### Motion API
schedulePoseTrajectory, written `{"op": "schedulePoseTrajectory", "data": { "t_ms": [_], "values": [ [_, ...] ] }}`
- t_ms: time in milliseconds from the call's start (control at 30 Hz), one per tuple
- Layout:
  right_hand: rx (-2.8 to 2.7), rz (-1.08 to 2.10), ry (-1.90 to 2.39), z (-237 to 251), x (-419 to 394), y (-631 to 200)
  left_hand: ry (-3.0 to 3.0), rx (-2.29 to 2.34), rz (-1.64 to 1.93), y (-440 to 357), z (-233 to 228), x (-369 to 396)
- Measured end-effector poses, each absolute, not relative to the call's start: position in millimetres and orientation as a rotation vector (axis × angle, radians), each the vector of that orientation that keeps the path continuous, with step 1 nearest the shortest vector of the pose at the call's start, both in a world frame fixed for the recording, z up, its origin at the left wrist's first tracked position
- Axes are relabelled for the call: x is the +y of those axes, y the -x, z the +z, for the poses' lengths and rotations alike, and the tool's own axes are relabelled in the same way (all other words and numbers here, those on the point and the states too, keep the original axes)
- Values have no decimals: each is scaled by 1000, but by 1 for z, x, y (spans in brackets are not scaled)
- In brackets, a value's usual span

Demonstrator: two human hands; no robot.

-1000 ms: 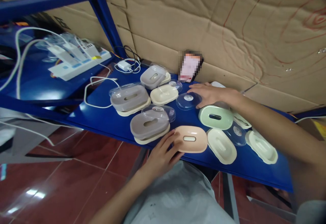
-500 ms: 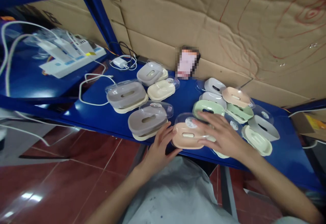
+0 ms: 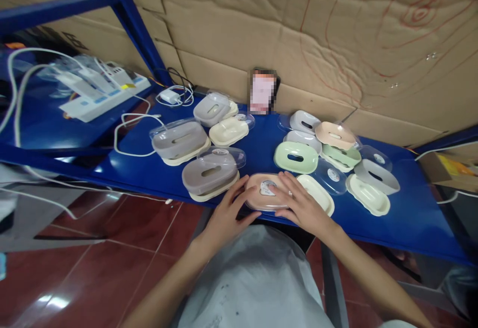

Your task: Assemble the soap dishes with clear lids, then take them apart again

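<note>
A peach soap dish (image 3: 257,199) sits at the front edge of the blue table, with a clear lid (image 3: 267,187) bearing a round sticker lying over it. My left hand (image 3: 235,208) grips its left end, thumb along the front side. Across the right end, my right hand (image 3: 300,203) has its fingers on the lid and its thumb at the front. Just right of that hand lies a cream tray (image 3: 317,193), partly hidden by it. A grey soap dish (image 3: 203,176) on a cream tray stands to the left, and a green dish (image 3: 295,158) lies behind.
More grey dishes (image 3: 179,141) and a cream tray (image 3: 229,131) stand at left. At right are another peach dish (image 3: 334,134), a clear lid (image 3: 330,176) and a grey dish (image 3: 377,176). A phone (image 3: 263,91) leans on the cardboard; a power strip (image 3: 108,101) lies far left.
The clear lid, which was raised at the back of the peach dish, now lies over its top. My right hand has come down onto it.
</note>
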State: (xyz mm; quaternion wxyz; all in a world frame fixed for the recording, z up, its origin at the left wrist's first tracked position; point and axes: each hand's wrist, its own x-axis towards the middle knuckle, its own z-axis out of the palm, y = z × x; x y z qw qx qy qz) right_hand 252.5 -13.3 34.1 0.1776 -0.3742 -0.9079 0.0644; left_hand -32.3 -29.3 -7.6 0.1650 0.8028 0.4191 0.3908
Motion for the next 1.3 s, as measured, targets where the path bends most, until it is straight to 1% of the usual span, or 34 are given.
{"op": "schedulePoseTrajectory", "data": {
  "t_ms": [200,367,467,633,767,900,1033,1167,1300],
  "values": [
    [-2641,27,1129,35,-16,-249,-2317,1291,1065,27,-3,-32],
    [-2600,-48,1184,33,-19,-246,-2478,1169,1021,24,5,-26],
    [-2585,-59,1192,31,-20,-244,-2514,1178,1030,22,6,-20],
    [-2553,-17,1249,29,-18,-239,-2589,1191,1065,20,3,-15],
    [-2559,12,1251,42,-24,-245,-2608,1221,1011,19,10,-9],
    [-2400,-37,1459,49,-53,-274,-2583,1326,1013,13,22,0],
    [-2322,-5,1600,35,-89,-307,-2581,1424,1031,1,26,14],
    [-2309,91,1608,25,-104,-320,-2581,1489,1007,-15,28,29],
    [-2315,186,1488,28,-90,-321,-2618,1569,1004,-29,29,27]
  ]
}}
